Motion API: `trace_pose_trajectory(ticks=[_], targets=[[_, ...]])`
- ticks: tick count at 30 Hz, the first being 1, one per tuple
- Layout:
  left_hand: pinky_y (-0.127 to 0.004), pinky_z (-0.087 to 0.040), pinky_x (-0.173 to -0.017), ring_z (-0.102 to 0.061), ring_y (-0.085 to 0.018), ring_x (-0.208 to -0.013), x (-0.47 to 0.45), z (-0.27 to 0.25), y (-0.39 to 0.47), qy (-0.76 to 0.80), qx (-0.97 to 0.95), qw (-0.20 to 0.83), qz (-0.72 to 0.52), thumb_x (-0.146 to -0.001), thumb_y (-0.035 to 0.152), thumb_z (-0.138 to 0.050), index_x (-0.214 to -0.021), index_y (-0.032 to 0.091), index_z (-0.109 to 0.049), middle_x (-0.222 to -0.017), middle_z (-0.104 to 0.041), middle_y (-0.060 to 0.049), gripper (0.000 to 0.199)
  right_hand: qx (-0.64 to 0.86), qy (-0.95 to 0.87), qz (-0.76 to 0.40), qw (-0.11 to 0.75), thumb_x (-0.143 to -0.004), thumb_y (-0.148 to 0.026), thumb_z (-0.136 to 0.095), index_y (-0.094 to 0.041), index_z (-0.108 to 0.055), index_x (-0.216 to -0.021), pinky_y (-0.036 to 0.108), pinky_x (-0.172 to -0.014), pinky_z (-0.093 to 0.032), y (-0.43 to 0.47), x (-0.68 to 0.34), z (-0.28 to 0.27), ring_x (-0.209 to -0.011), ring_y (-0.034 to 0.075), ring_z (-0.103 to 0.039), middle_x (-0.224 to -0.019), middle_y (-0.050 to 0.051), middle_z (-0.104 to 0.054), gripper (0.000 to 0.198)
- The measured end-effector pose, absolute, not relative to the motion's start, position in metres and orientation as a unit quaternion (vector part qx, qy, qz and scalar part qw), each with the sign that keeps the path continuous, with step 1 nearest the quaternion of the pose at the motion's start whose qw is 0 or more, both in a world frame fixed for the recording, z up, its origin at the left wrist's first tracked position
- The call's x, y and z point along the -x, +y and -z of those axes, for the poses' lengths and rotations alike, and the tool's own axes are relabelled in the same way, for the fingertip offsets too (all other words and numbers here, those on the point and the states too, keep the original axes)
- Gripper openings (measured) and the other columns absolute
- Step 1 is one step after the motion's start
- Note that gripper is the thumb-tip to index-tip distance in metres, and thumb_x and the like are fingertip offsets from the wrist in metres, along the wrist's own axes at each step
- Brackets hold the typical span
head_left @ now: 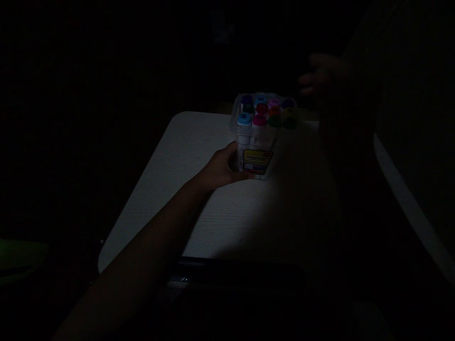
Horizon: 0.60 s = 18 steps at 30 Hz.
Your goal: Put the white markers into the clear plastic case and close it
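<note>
A clear plastic case of markers point(258, 162) stands upright toward the far side of the table, with a yellow and black label on its front. Several round caps show at its top, in blue, pink, red, orange, green and purple. My left hand point(224, 168) is wrapped around the lower left of the case, thumb across the front near the label. Off to the right and higher up, my right hand point(325, 78) is raised in deep shadow, apart from the case. Its fingers are stretched out and apart, and I see nothing in them.
The white table point(156, 184) has rounded corners and a wood-grain top; its right half lies in shadow. A dark, long object point(241, 272) lies along the near edge. Something green point(21, 255) shows at the far left. The surroundings are almost black.
</note>
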<state>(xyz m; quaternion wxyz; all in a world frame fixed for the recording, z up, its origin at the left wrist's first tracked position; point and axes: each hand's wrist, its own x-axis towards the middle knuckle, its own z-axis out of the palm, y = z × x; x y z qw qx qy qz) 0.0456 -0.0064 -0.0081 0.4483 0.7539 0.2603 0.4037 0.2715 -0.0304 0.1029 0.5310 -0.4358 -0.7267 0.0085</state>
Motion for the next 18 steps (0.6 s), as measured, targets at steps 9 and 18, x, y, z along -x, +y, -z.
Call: trace_pose_trajectory(ticks=[9, 18], targets=[[-0.045, -0.055, -0.098, -0.061, -0.030, -0.114, -0.029, 0.007, 0.004, 0.317, -0.747, 0.307, -0.498, -0.056, 0.060, -0.086, -0.126, 0.021, -0.057, -0.120, -0.062, -0.012, 0.084, 0.366, -0.789, -0.018, 0.493, -0.098, -0.038, -0.041, -0.024, -0.066, -0.119, 0.033, -0.110, -0.050, -0.042, -0.245, -0.092, -0.124, 0.015, -0.059, -0.129, 0.002, -0.064, 0.036], [-0.041, -0.054, -0.093, -0.062, -0.025, -0.102, -0.006, 0.006, 0.023, 0.389, -0.730, 0.208, -0.522, -0.054, 0.066, -0.082, -0.122, 0.022, -0.059, -0.110, -0.061, -0.008, 0.084, 0.434, -0.698, -0.170, 0.544, -0.091, -0.069, -0.038, -0.012, -0.061, -0.128, 0.028, -0.109, -0.049, -0.013, -0.248, -0.042, -0.123, 0.017, -0.059, -0.131, 0.009, -0.063, 0.072]])
